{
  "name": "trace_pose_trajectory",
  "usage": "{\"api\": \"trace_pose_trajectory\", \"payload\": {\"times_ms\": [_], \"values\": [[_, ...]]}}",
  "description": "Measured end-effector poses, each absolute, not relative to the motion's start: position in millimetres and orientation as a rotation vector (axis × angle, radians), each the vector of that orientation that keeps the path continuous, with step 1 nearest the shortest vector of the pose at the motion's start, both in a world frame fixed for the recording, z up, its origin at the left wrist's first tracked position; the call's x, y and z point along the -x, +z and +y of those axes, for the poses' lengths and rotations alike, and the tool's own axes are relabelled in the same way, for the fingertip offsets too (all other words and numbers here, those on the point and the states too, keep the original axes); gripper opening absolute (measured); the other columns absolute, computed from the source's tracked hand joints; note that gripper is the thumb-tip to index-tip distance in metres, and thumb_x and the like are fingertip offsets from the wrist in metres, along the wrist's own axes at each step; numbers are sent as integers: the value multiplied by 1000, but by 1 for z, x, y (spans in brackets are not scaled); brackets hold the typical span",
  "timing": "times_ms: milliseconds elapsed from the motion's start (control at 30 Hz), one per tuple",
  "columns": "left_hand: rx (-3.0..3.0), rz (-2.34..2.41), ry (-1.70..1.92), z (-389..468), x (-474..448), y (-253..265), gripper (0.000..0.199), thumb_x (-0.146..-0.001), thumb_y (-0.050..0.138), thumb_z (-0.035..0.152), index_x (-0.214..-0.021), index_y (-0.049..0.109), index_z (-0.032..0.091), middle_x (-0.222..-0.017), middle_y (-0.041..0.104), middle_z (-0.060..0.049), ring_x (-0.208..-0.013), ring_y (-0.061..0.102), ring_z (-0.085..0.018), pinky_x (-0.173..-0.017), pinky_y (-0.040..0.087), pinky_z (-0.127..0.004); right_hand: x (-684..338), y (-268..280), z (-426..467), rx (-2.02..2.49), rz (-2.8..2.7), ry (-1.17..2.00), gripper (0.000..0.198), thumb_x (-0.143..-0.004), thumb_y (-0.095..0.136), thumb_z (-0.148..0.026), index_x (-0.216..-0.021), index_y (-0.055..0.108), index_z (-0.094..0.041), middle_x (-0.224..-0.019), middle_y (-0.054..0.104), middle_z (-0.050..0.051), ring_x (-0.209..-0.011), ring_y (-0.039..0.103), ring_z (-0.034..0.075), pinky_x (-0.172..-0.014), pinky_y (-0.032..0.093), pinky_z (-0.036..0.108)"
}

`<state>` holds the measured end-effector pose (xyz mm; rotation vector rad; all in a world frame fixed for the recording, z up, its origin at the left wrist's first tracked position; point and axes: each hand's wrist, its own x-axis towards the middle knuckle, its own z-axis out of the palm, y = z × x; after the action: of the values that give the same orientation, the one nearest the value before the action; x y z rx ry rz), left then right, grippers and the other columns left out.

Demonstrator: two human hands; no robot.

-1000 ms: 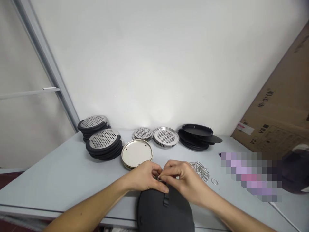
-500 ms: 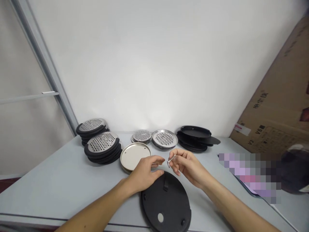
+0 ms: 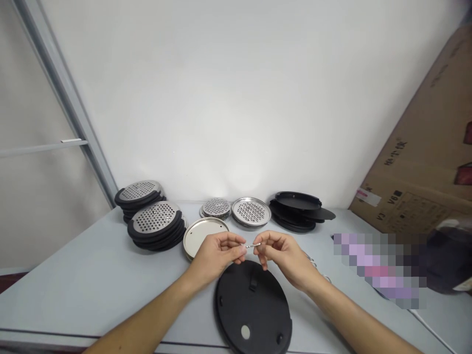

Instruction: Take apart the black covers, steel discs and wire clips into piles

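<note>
A small, thin silvery metal piece (image 3: 252,245) spans the gap between my two hands; its exact kind is too small to make out. My left hand (image 3: 220,253) pinches its left end between thumb and fingers. At the other end, the fingertips of my right hand (image 3: 282,255) are closed on it. Just below both hands lies a round black disc (image 3: 258,312) with a slot, small knobs and a pale round spot. Behind my left hand is a shallow cream-coloured round plate (image 3: 201,235), partly covered by that hand.
Stacks of black-rimmed perforated metal discs (image 3: 157,219) stand at the left. Smaller perforated discs (image 3: 217,207) and grater-like discs (image 3: 251,211) sit by the wall. Black round trays (image 3: 298,209) are at back right. Wire loops (image 3: 326,279), a pixelated object (image 3: 376,270) and a cardboard box (image 3: 416,162) are rightward.
My left hand has closed on one end of the metal piece, which my right hand held alone before. The piece now lies nearly level, and wire loops show beside my right wrist.
</note>
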<state>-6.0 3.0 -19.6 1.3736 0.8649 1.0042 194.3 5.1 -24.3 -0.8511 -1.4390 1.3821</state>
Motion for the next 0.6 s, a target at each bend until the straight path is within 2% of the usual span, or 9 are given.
{"api": "trace_pose_trajectory", "payload": {"times_ms": [200, 300, 467, 533, 600], "values": [[-1564, 894, 974, -6, -1, -23, 20, -79, 71, 30, -87, 70, 13, -72, 66, -3, -64, 60, -12, -64, 49, -23, -194, -25, 6, 878, -1462, 1299, 20, -79, 72, -33, -92, 73, -17, -67, 66, 0, -58, 59, 11, -62, 49, 26], [-1481, 842, 962, -9, -4, -25, 23, -79, 71, 31, -94, 66, 14, -74, 66, -3, -63, 61, -12, -64, 51, -25, -191, -25, 2, 970, -1508, 1189, 24, -81, 69, -37, -94, 73, -17, -66, 67, 1, -61, 61, 14, -65, 51, 28], [-1312, 737, 895, -6, -1, -25, 27, -76, 74, 29, -97, 68, 13, -87, 69, -7, -76, 66, -15, -74, 52, -27, -187, -26, -6, 1099, -1591, 894, 21, -83, 64, -35, -93, 70, -17, -65, 65, 1, -57, 59, 14, -58, 48, 27], [-1352, 759, 919, -5, -1, -25, 29, -71, 78, 25, -96, 70, 13, -91, 70, -7, -83, 66, -16, -80, 52, -27, -186, -25, -9, 1107, -1611, 894, 19, -83, 63, -34, -89, 69, -17, -61, 63, 0, -55, 58, 13, -56, 47, 26], [-1458, 842, 995, -6, -3, -26, 24, -71, 78, 26, -90, 71, 14, -84, 70, -6, -79, 66, -16, -77, 52, -26, -185, -23, -10, 1094, -1609, 1011, 21, -83, 63, -36, -88, 70, -16, -59, 63, 0, -53, 58, 13, -55, 47, 26]]}}
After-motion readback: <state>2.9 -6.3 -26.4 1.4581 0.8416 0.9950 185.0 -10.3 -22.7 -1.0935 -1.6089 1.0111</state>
